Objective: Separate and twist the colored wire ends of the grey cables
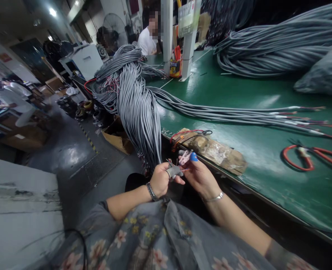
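My left hand (160, 180) is closed around the end of a grey cable (175, 171) whose thin coloured wires fan out above my fist. My right hand (199, 173) meets it from the right, its taped fingertips pinching those wire ends. Both hands hover just off the near edge of the green workbench (256, 150). A thick bundle of grey cables (139, 108) hangs over the bench edge right behind my hands.
A worn wooden block (213, 149) with red wires lies on the bench edge by my hands. Red-handled cutters (309, 156) lie to the right. Stripped cable ends (295, 116) stretch across the bench. More grey coils (278, 41) sit at the back. People sit further off.
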{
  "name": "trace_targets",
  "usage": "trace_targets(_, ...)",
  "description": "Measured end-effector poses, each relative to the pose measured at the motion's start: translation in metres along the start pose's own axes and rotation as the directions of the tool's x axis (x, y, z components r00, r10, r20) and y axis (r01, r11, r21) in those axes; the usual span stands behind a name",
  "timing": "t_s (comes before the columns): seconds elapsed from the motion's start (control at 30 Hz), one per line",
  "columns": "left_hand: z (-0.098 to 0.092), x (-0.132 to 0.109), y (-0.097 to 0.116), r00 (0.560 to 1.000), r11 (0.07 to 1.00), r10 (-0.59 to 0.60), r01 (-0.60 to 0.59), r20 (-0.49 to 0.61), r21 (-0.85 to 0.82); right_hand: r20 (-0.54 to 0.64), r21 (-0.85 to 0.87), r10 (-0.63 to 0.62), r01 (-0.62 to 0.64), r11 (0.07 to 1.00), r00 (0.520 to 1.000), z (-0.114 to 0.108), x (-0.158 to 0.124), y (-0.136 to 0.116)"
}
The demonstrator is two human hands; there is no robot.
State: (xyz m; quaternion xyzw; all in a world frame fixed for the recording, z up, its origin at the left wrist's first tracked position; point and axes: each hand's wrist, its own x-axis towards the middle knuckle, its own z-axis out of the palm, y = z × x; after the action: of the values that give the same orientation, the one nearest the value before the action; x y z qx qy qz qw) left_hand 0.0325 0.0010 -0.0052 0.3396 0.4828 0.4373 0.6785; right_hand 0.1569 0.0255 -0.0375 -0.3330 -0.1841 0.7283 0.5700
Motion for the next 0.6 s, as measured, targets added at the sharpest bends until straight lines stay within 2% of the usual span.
trace_targets(0.37, -0.003, -0.001, 0.0, 1.0, 0.999, -0.026, 0.026, 0.009, 0.029, 0.021, -0.007, -0.017, 0.017, 1.0, 1.0, -0.001, 0.0, 0.001)
trace_targets(0.5, -0.006, -0.005, -0.001, 1.0, 0.998, 0.003, -0.005, 0.03, 0.061, 0.117, -0.042, 0.059, -0.054, 0.998, 0.991, -0.001, -0.004, -0.004)
trace_targets(0.6, -0.01, -0.01, -0.002, 0.997, 0.991, 0.058, -0.063, 0.048, 0.117, 0.137, -0.068, 0.12, -0.112, 0.991, 0.983, -0.001, -0.007, -0.007)
